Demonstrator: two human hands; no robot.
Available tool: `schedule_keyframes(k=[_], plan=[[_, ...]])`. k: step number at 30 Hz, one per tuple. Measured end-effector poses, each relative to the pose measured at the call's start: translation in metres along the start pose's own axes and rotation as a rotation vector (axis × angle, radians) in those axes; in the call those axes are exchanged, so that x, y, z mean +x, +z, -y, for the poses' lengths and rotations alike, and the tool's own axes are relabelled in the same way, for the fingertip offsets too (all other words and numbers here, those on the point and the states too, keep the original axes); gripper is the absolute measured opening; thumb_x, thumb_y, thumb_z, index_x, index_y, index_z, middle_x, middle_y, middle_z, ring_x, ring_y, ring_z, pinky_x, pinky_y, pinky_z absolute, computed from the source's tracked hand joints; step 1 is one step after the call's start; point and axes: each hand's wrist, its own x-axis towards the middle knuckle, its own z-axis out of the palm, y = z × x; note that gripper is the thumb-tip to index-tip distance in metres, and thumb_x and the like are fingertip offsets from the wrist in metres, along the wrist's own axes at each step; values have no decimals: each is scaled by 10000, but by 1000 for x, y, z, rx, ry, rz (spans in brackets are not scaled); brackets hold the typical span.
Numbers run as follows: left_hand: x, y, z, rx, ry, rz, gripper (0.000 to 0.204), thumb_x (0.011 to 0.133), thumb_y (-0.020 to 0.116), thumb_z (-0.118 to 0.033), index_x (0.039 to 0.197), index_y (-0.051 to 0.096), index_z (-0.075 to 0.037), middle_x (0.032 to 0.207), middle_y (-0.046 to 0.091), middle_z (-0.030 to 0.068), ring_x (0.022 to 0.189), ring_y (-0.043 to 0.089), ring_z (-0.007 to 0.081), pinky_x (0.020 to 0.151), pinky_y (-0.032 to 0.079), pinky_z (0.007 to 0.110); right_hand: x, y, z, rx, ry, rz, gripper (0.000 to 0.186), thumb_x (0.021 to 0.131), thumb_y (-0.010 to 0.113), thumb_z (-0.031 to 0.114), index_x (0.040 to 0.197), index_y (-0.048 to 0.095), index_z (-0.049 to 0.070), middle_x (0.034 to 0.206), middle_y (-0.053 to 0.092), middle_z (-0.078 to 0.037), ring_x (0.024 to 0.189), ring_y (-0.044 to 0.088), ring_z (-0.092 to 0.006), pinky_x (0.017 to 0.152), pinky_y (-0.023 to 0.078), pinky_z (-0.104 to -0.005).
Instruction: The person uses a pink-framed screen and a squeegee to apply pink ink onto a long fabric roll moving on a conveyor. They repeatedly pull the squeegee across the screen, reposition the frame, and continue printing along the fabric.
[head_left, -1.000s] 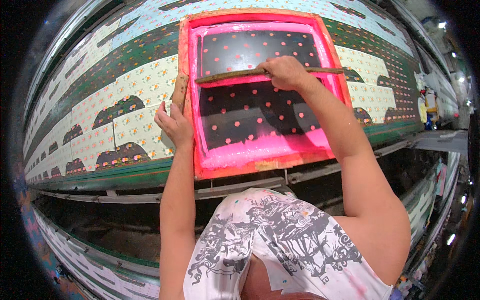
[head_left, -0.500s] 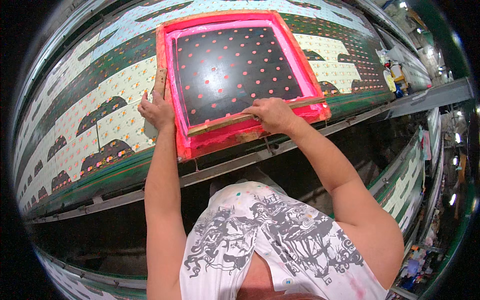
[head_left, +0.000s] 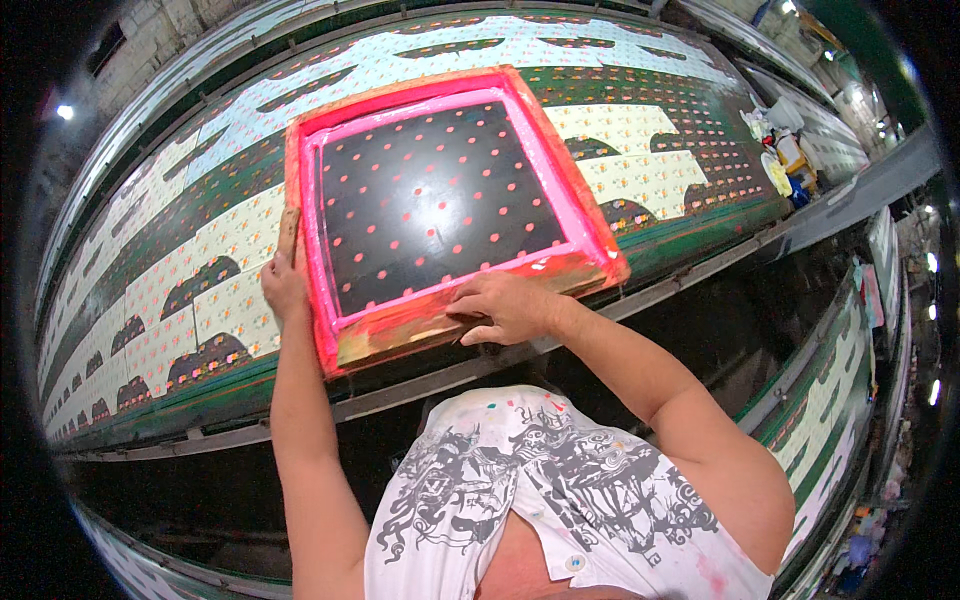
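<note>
A screen-printing frame with bright pink inner edges lies on the long printing table. Its dark mesh carries rows of small pink-red dots. My left hand is closed around a wooden handle on the frame's left side. At the frame's near edge my right hand is closed, fingers over the top and thumb below, on a wooden squeegee. The squeegee lies along the near rim, smeared with pink and orange, and my hand hides part of it.
Pale printed fabric pieces with small floral patterns cover the table in rows between dark green strips. A metal rail runs along its near edge. Containers and a yellow item stand at the far right. Another printed table lies to the right.
The squeegee has moved from inside the frame's near side onto its near rim, with my right hand. In the picture, the frame and both hands sit lower and further left.
</note>
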Motion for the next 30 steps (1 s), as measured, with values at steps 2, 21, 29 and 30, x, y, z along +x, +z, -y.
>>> schedule_keyframes(k=[2, 21, 29, 30], plan=[[0, -2, 0, 14, -21, -10, 578, 1080, 575, -494, 1213, 712, 52, 1201, 744, 272, 1117, 705, 433, 993, 529, 494, -13, -30, -13, 65, 16, -2, 508, 905, 809, 436, 1296, 749, 116, 1316, 723, -146, 1234, 658, -358, 1067, 512, -499], [21, -11, 19, 102, -147, 39, 661, 1094, 574, -539, 1050, 758, 95, 965, 765, 225, 883, 701, 324, 835, 529, 444, -103, -84, -236, 552, 334, -736, 667, 1097, 611, 492, 1574, 527, 35, 1602, 464, -182, 1520, 438, -308, 1231, 411, -465], [4, -4, 11, -421, -227, 120, 580, 1116, 570, -499, 1123, 752, 52, 997, 739, 91, 902, 669, 189, 846, 523, 361, -117, -72, -253, 1116, 432, -984, 717, 1114, 599, 424, 1549, 457, -128, 1486, 583, -202, 1442, 530, -319, 1245, 398, -461], [4, -3, 12, -434, -253, 124, 585, 1123, 558, -502, 1122, 742, 53, 988, 724, 79, 899, 657, 179, 846, 516, 348, -120, -70, -256, 1094, 333, -994, 760, 1104, 614, 427, 1552, 424, -156, 1509, 563, -235, 1444, 522, -333, 1244, 407, -472]])
